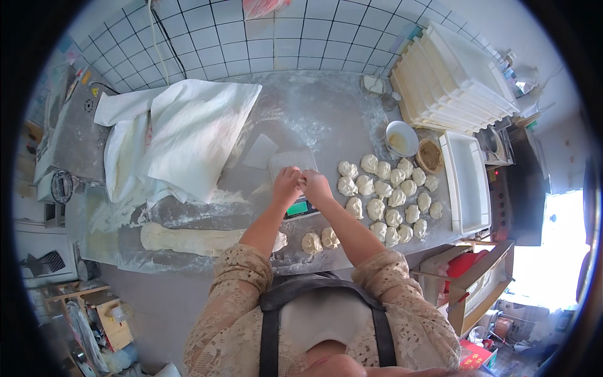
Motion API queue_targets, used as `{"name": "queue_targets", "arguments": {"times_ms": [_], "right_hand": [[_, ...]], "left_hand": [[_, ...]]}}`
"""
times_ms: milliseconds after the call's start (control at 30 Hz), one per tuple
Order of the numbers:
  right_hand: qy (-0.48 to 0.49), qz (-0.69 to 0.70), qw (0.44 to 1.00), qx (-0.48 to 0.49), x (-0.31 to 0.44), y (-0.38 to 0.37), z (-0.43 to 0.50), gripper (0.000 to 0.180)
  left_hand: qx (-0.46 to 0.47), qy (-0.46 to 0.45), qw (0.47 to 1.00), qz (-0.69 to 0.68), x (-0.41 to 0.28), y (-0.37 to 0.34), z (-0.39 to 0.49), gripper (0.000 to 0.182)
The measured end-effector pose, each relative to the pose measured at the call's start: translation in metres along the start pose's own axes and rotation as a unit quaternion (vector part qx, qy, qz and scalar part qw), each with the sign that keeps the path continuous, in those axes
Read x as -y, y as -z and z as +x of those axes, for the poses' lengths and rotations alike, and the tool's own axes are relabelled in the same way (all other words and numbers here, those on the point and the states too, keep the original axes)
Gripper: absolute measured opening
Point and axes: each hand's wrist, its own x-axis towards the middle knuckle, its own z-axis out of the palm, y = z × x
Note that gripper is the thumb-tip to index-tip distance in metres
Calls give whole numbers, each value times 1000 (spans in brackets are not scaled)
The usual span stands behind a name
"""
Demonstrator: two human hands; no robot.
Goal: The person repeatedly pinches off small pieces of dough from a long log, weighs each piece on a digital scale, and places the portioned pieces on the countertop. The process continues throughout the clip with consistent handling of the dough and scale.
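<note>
My left hand [287, 184] and my right hand [314, 184] meet above the kitchen scale [298, 208], fingers closed around a small bit of pale dough [300, 181] that is mostly hidden. The scale's display glows green below them. A flat, pale scraper [260, 151] lies on the table left of the scale. Nearer my body a long roll of dough [188, 239] runs from the left, partly behind my left forearm. Two dough lumps [312, 243] sit between my forearms. Several more dough lumps [376, 208] are spread to the right of my right hand.
White cloth [188, 141] covers the table's left part beside a metal machine [77, 136]. At the right stand a white bowl [402, 138], a brown bowl [429, 156], an upright glass jar [391, 101], a white tray [472, 184] and stacked white trays [452, 80]. A tiled wall borders the back.
</note>
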Motion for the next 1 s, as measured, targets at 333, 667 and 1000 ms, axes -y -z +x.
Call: {"name": "queue_targets", "arguments": {"times_ms": [333, 667, 1000], "right_hand": [[-127, 378, 877, 269, -26, -54, -120, 42], [41, 111, 993, -13, -12, -28, -35, 28], [36, -13, 995, -97, -23, 2, -52, 53]], "left_hand": [[42, 49, 994, -89, -37, 84, -91, 94], [35, 60, 993, 91, -49, 60, -171, 30], [145, 24, 980, 136, -36, 105, -175, 59]]}}
